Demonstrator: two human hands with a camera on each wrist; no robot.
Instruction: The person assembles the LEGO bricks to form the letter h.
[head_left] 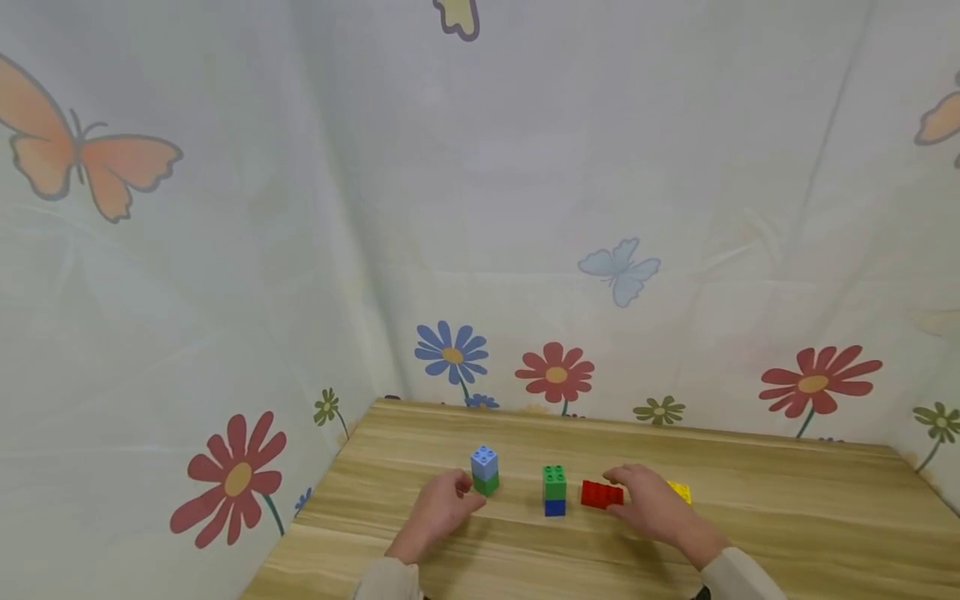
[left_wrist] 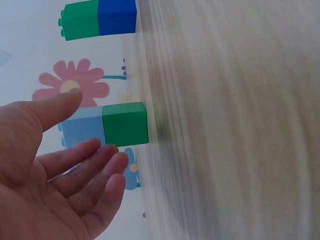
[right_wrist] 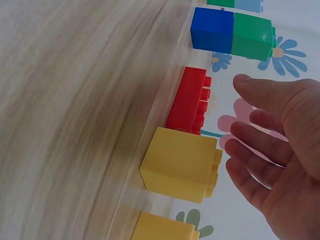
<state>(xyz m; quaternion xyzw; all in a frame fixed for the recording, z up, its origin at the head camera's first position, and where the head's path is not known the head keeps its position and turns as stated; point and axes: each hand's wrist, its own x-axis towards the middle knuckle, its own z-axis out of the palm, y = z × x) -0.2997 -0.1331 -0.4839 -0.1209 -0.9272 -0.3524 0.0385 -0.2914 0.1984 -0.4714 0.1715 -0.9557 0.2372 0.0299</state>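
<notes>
My left hand (head_left: 441, 510) is beside a stack of a light blue brick (head_left: 484, 461) on a green brick (head_left: 487, 483). In the left wrist view its thumb and fingers are spread apart with nothing between them. A second stack, a green brick (head_left: 554, 481) on a dark blue brick (head_left: 555, 507), stands between the two hands. Over the bricks on the right, my right hand (head_left: 654, 506) hovers with loosely bent, unfilled fingers. Near its fingertips lies a long red brick (right_wrist: 187, 102), with a yellow brick (right_wrist: 180, 165) close to it. The hand partly hides the yellow in the head view.
Another yellow brick (right_wrist: 162, 228) shows at the bottom of the right wrist view. Everything stands on a wood-grain table (head_left: 810, 517). A pale curtain (head_left: 525, 208) printed with flowers and butterflies hangs behind the table and along its left side.
</notes>
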